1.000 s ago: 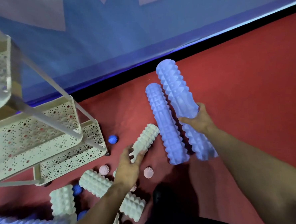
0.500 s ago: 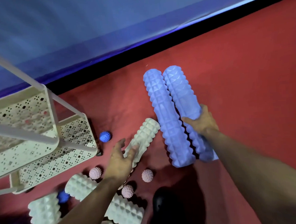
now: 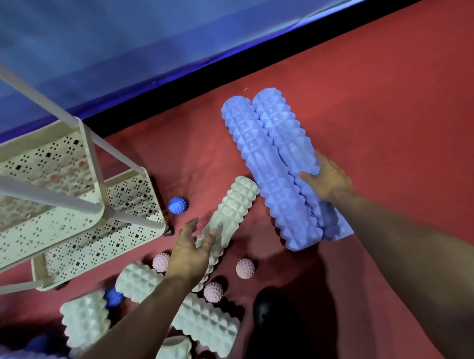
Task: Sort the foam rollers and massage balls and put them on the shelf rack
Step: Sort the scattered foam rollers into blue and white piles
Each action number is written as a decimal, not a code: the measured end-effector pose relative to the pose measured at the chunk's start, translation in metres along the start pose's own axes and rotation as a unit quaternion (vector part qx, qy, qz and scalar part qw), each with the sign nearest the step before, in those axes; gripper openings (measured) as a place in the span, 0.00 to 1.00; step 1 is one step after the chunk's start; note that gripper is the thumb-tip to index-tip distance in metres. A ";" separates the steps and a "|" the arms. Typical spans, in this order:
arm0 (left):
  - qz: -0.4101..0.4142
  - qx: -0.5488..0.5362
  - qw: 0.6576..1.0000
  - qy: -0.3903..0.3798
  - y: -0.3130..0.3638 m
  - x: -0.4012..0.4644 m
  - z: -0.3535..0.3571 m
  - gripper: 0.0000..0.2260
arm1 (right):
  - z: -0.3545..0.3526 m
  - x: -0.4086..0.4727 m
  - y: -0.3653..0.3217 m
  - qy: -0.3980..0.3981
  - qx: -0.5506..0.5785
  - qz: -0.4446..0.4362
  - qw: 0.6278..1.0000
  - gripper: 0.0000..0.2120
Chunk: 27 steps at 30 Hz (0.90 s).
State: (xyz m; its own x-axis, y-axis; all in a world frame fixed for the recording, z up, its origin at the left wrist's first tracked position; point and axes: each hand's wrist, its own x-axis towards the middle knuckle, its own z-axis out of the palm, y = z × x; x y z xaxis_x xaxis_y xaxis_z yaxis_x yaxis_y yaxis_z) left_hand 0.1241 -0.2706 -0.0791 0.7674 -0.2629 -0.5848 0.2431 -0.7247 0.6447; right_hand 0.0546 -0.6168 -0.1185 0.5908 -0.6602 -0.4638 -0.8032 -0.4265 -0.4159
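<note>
Two long purple foam rollers lie side by side on the red floor, the left one [image 3: 269, 177] touching the right one [image 3: 282, 126]. My right hand [image 3: 327, 179] grips the right purple roller near its middle, thumb across the seam. My left hand [image 3: 190, 251] holds the lower end of a slim cream roller [image 3: 237, 201] that lies at a slant. The cream shelf rack [image 3: 48, 160] stands at the left, its perforated trays holding nothing I can see.
Thick cream rollers [image 3: 138, 281] [image 3: 85, 319] [image 3: 208, 322] lie under my left arm. Pink spiky balls [image 3: 245, 268] [image 3: 213, 291] and blue spiky balls [image 3: 177, 205] [image 3: 113, 296] are scattered around. A dark shoe [image 3: 271, 313] is near the bottom. The blue wall is behind.
My right hand has brought the right purple roller flat against the left one. My left hand has moved forward and closed on the slim cream roller.
</note>
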 end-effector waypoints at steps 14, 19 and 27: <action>0.117 0.086 0.989 0.024 -0.006 -0.100 -0.106 0.25 | -0.011 -0.129 -0.184 -0.039 -0.125 -0.372 0.919 0.31; 0.132 0.139 0.980 0.061 -0.044 -0.170 -0.165 0.25 | -0.007 -0.239 -0.229 -0.062 -0.185 -0.405 0.893 0.30; 0.102 0.115 0.979 0.132 -0.128 -0.254 -0.255 0.24 | 0.008 -0.384 -0.282 -0.082 -0.217 -0.454 0.860 0.30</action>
State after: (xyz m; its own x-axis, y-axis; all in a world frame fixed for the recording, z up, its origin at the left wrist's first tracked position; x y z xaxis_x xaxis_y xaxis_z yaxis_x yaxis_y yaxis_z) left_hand 0.0499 0.0511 0.1126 0.9204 -0.2649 -0.2877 -0.0478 -0.8063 0.5895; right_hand 0.0547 -0.2385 0.1704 0.9643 0.1475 -0.2200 0.0630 -0.9345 -0.3502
